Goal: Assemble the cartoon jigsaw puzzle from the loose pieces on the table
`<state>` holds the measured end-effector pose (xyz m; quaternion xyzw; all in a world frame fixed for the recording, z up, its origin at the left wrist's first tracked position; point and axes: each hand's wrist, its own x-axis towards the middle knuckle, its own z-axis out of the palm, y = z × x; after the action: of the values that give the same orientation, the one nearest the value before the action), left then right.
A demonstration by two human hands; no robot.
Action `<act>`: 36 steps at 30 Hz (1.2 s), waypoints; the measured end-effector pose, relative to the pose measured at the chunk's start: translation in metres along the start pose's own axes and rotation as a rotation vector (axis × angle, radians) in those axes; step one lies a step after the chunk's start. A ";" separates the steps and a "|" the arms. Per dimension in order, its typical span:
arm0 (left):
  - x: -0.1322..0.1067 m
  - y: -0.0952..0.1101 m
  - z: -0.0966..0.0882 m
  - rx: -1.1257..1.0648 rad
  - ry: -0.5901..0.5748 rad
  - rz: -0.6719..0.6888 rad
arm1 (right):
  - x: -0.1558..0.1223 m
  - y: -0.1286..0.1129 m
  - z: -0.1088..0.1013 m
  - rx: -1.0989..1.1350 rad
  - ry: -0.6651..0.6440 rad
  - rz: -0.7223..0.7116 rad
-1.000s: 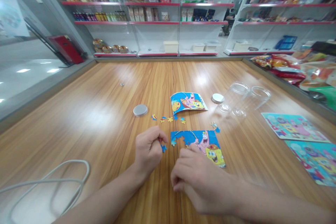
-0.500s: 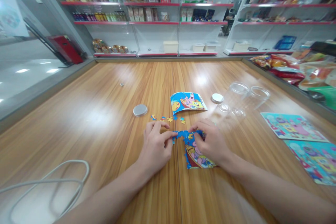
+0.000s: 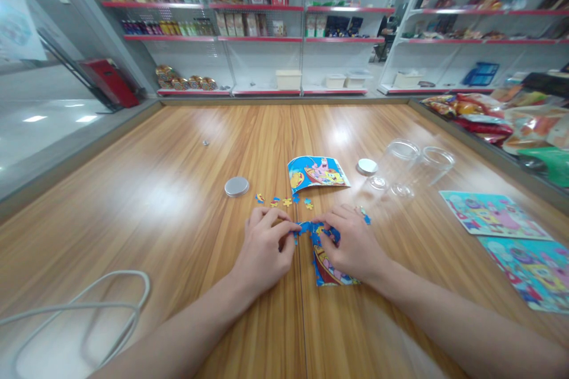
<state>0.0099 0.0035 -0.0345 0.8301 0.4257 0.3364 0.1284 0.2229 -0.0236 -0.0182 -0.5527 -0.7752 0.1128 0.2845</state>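
A part-built cartoon jigsaw (image 3: pixel 326 269) lies on the wooden table (image 3: pixel 178 201) in front of me. My left hand (image 3: pixel 264 249) is closed in a pinch on a small blue puzzle piece at the jigsaw's top left corner. My right hand (image 3: pixel 353 246) lies over the jigsaw's upper part, fingers pressed on it beside the same corner. Several loose pieces (image 3: pixel 284 201) sit just beyond my hands. A printed reference picture (image 3: pixel 316 172) lies farther back.
A metal lid (image 3: pixel 236 186) sits left of the loose pieces, another lid (image 3: pixel 367 166) beside two clear jars (image 3: pixel 400 169) on their sides. Two finished puzzle boards (image 3: pixel 495 214) lie at right. A white cable (image 3: pixel 89 308) loops at lower left. Snack bags and shop shelves stand behind.
A second ago my hands were lower and the jigsaw lay uncovered. Both hands moved up to its top left corner; the right hand now covers it and the left presses a piece in.
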 end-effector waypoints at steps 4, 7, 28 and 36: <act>0.001 0.002 -0.001 0.015 -0.014 -0.015 | 0.000 0.001 0.001 -0.010 0.007 0.005; 0.001 0.003 -0.002 0.028 -0.036 -0.037 | 0.000 0.002 0.001 -0.010 0.014 0.006; -0.001 0.000 -0.001 0.033 -0.057 -0.042 | 0.006 0.009 0.002 -0.014 0.153 0.052; 0.000 0.000 -0.001 0.033 -0.063 -0.047 | 0.007 0.016 0.009 0.227 0.235 0.124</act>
<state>0.0090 0.0032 -0.0338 0.8320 0.4464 0.2999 0.1361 0.2292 -0.0100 -0.0310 -0.5733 -0.6831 0.1516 0.4264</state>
